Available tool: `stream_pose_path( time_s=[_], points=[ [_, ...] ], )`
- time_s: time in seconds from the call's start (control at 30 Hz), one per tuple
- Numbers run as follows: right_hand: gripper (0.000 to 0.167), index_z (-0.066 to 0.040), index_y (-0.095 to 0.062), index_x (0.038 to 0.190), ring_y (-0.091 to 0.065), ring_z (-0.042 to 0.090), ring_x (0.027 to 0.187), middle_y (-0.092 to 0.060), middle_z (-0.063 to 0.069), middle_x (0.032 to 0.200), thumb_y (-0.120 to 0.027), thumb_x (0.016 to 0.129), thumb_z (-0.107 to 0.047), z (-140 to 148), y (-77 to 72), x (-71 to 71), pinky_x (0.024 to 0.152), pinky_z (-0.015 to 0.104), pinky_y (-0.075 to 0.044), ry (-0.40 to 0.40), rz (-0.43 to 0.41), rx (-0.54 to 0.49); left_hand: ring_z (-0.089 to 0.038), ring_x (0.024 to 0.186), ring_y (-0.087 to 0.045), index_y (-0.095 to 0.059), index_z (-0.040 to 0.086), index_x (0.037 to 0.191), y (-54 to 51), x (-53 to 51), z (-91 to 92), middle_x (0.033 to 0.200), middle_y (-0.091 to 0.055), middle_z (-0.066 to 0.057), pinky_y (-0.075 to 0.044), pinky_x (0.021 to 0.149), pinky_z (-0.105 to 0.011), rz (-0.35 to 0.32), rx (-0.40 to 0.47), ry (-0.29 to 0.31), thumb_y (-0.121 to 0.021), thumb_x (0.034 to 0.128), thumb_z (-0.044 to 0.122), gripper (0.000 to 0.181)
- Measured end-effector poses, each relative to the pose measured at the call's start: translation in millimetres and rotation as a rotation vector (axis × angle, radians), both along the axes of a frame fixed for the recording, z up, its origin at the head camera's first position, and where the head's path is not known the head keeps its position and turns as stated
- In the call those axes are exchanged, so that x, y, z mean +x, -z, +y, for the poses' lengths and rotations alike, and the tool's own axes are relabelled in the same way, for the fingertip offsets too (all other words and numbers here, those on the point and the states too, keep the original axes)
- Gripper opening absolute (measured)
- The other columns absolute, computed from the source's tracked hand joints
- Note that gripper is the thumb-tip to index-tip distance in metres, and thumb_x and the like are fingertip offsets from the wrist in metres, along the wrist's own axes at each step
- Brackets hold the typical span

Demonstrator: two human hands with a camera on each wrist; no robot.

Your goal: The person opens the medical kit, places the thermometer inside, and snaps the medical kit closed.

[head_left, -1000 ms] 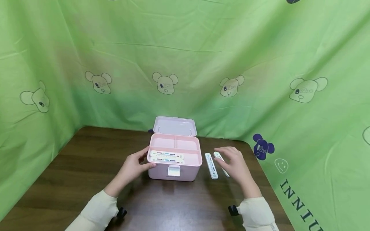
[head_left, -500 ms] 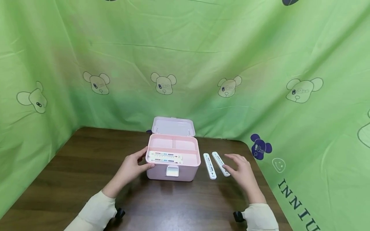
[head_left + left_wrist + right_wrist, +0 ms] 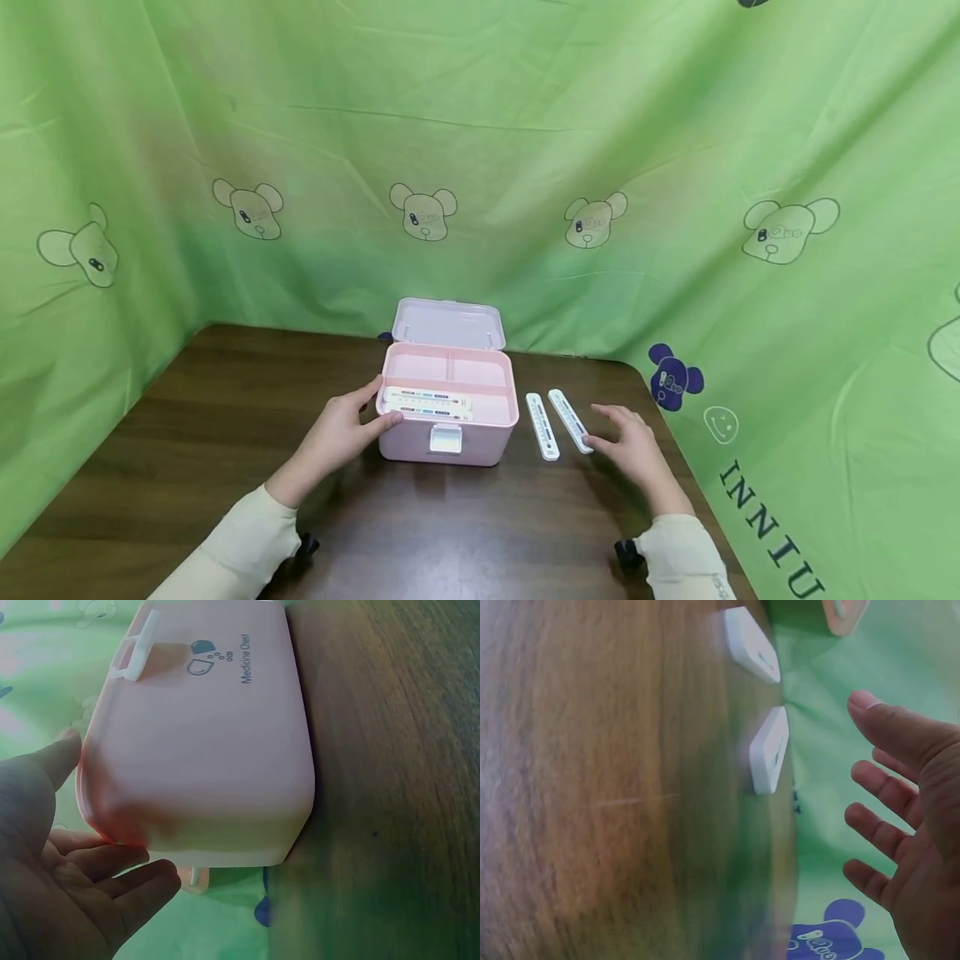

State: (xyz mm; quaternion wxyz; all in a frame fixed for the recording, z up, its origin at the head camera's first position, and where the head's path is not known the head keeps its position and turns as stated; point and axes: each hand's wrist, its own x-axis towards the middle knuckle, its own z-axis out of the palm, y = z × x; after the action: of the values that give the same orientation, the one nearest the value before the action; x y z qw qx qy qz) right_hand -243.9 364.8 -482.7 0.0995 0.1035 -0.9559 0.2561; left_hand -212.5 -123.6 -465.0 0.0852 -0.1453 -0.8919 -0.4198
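Note:
On the table stands an open pink medicine chest (image 3: 480,447), marked "Medicine Chest" on its front (image 3: 210,735). My left hand (image 3: 341,437) holds its near left corner, thumb at the front rim and fingers against the side wall. Two white thermometers (image 3: 427,397) lie side by side in the chest's front compartment. To the right of the chest, a thermometer (image 3: 542,427) lies on the table, with another thermometer (image 3: 571,421) slanting beside it. My right hand (image 3: 633,450) hovers just right of that slanted one, its fingers (image 3: 881,832) spread and holding nothing.
The chest's raised lid (image 3: 448,325) leans back towards the green curtain (image 3: 480,167). A divider (image 3: 450,365) splits the rear of the chest. The dark wooden table (image 3: 465,533) ends at the curtain behind and on the right.
My right hand has drawn back rightward from the slanted thermometer, which it partly covered before and which now lies in full view. The left hand stays on the chest; the view has shifted slightly.

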Motion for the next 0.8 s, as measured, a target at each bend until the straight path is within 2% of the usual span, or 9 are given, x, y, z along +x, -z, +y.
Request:
stream_pose_path(
  time_s=[0.3,0.53,0.67,0.8],
  points=[
    [0.079,0.004,-0.055,0.142,-0.048,0.052,0.130,-0.057,0.030,0.140,-0.087,0.080,-0.032,4.3,3.9,-3.9,0.107,0.073,-0.030,-0.004,-0.122,0.054,-0.035,0.126,-0.063,-0.047,0.003,0.152,-3.8,1.0,0.9,0.147,-0.057,-0.016,-0.054,0.100,-0.051,0.015,-0.026,-0.007,-0.076,0.0902,0.049,0.083],
    [0.086,0.005,-0.057,0.141,-0.049,0.052,0.128,-0.057,0.031,0.139,-0.091,0.075,-0.039,5.1,11.9,-6.1,0.100,0.070,-0.035,-0.006,-0.212,0.134,-0.035,0.125,-0.064,-0.047,0.003,0.152,-2.8,1.4,2.6,0.149,-0.054,-0.016,-0.056,0.099,-0.050,-0.019,-0.019,-0.018,-0.077,0.0904,0.049,0.083],
    [0.086,0.003,-0.059,0.140,-0.051,0.049,0.124,-0.059,0.028,0.136,-0.091,0.073,-0.040,2.9,16.3,-7.7,0.092,0.064,-0.038,0.003,-0.216,0.162,-0.036,0.123,-0.065,-0.048,0.003,0.152,-4.6,1.4,1.8,0.148,-0.056,-0.017,-0.056,0.098,-0.050,-0.016,-0.023,-0.032,-0.077,0.0895,0.050,0.083],
    [0.072,-0.001,-0.066,0.133,-0.055,0.042,0.116,-0.064,0.022,0.126,-0.090,0.075,-0.037,0.3,18.7,-10.7,0.085,0.056,-0.039,0.004,-0.205,0.148,-0.036,0.119,-0.067,-0.053,0.005,0.149,-8.1,1.5,0.3,0.141,-0.062,-0.017,-0.057,0.097,-0.050,0.005,-0.012,-0.046,-0.082,0.0858,0.047,0.081]
  ],
)
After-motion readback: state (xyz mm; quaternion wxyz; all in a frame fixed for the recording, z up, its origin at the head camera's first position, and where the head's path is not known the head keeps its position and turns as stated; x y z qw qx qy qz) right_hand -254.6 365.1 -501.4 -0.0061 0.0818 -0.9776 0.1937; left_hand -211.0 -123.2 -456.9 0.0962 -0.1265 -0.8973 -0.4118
